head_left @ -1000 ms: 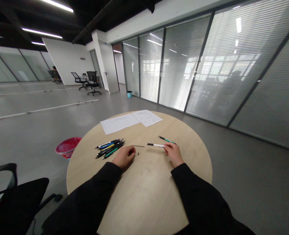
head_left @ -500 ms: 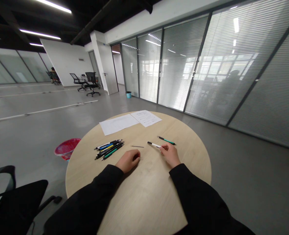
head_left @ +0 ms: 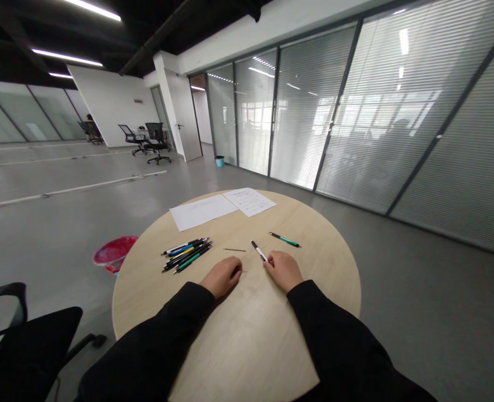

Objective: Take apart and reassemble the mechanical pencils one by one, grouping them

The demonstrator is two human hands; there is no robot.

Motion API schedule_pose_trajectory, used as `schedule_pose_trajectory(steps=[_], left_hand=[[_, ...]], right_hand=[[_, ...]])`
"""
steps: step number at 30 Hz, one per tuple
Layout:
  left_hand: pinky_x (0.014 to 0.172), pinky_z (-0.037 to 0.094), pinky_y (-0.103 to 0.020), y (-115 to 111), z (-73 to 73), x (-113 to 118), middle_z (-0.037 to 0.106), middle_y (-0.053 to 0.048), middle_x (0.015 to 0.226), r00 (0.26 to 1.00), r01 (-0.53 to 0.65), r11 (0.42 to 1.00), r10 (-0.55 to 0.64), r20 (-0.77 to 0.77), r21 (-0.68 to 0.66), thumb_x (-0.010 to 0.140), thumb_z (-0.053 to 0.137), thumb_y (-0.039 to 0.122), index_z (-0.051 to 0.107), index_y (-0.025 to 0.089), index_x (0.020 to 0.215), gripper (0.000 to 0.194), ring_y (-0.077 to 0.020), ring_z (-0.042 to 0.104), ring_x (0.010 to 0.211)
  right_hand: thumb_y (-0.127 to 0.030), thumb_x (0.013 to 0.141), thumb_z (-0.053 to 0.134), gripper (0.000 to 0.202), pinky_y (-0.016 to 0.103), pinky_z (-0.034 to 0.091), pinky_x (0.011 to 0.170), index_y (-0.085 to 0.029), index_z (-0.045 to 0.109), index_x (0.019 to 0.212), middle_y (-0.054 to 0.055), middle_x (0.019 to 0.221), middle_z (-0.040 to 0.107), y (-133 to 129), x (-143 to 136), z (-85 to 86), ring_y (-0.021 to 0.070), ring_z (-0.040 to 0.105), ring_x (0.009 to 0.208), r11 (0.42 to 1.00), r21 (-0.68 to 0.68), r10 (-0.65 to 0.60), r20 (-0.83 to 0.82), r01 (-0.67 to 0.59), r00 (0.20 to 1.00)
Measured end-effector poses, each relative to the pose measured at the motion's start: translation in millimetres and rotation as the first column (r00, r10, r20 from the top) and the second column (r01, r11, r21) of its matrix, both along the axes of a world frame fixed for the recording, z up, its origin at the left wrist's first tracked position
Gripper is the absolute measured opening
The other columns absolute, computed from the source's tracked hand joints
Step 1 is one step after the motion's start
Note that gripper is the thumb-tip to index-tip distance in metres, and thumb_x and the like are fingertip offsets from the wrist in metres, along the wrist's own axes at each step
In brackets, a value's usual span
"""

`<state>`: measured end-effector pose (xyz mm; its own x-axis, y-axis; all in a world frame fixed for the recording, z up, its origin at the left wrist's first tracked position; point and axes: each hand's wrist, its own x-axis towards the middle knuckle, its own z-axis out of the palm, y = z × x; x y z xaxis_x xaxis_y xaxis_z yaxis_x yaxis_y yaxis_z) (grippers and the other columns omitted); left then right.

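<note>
My right hand (head_left: 284,269) is closed on a white pen (head_left: 259,250) with a black end, which slants up and left from the fingertips just above the table. My left hand (head_left: 222,276) rests curled on the round wooden table (head_left: 247,346). A tiny thin bit shows at its fingertips, too small to name. Between and beyond the hands lies a thin dark stick like a pen refill (head_left: 234,250). A green and black pen (head_left: 285,240) lies beyond my right hand. Left of my left hand is a pile of several pens (head_left: 188,255), black, blue, yellow and green.
Two white paper sheets (head_left: 202,212) lie at the table's far side, the right one printed. A red-lined bin (head_left: 115,254) stands on the floor to the left. Nearby at lower left is a black chair (head_left: 29,352). Glass partitions with blinds run along the right.
My right hand has shifted a little left and nearer, turning the white pen steeper. My left hand has moved slightly right, and a thin bit now shows at its fingertips.
</note>
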<state>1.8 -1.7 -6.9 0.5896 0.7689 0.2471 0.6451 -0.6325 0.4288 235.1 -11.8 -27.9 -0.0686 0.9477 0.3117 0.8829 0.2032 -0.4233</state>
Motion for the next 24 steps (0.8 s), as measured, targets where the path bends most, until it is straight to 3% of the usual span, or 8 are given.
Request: schedule_pose_trajectory(steps=[5,10,19,24], left_hand=[[0.066,0.040,-0.030,-2,6.5,-1,0.062,-0.004,0.077,0.999,-0.017,1.000,0.018,0.039,-0.026,0.082,0.053,0.023,0.060,0.021,0.080,0.007,-0.0192,0.054,0.070],[0.065,0.040,-0.031,4,11.7,-11,0.064,-0.005,0.076,0.991,-0.095,0.995,0.097,0.087,-0.037,0.087,0.050,0.029,0.062,0.020,0.079,0.016,-0.0200,0.055,0.069],[0.062,0.037,-0.031,21,7.4,-44,0.064,-0.004,0.066,0.968,-0.235,0.969,0.240,0.068,-0.071,0.079,0.058,0.030,0.063,0.022,0.069,0.014,-0.0204,0.056,0.063],[0.063,0.036,-0.031,18,7.4,-42,0.064,-0.004,0.066,0.966,-0.241,0.969,0.245,0.078,-0.057,0.080,0.058,0.029,0.062,0.022,0.069,0.013,-0.0209,0.055,0.064]], right_hand=[[-0.027,0.084,0.070,0.012,0.026,0.032,0.066,-0.020,0.060,0.081,0.002,0.080,0.064,-1,-1,-0.9,0.0166,0.056,0.076,1.000,-0.010,0.011,0.013,-0.011,1.000],[-0.028,0.081,0.071,0.015,0.026,0.031,0.065,-0.020,0.059,0.087,0.000,0.078,0.062,-3,0,0.8,0.0158,0.054,0.073,0.999,-0.014,0.030,-0.020,-0.030,0.999],[-0.014,0.079,0.054,0.019,0.025,0.037,0.064,-0.019,0.065,0.093,-0.002,0.068,0.060,5,11,-8.2,0.0153,0.055,0.065,0.999,-0.032,0.021,-0.342,-0.034,0.939],[-0.012,0.079,0.051,0.021,0.025,0.038,0.063,-0.018,0.068,0.089,0.000,0.071,0.063,8,13,-13.9,0.0159,0.055,0.066,1.000,-0.004,0.024,-0.323,-0.027,0.946]])
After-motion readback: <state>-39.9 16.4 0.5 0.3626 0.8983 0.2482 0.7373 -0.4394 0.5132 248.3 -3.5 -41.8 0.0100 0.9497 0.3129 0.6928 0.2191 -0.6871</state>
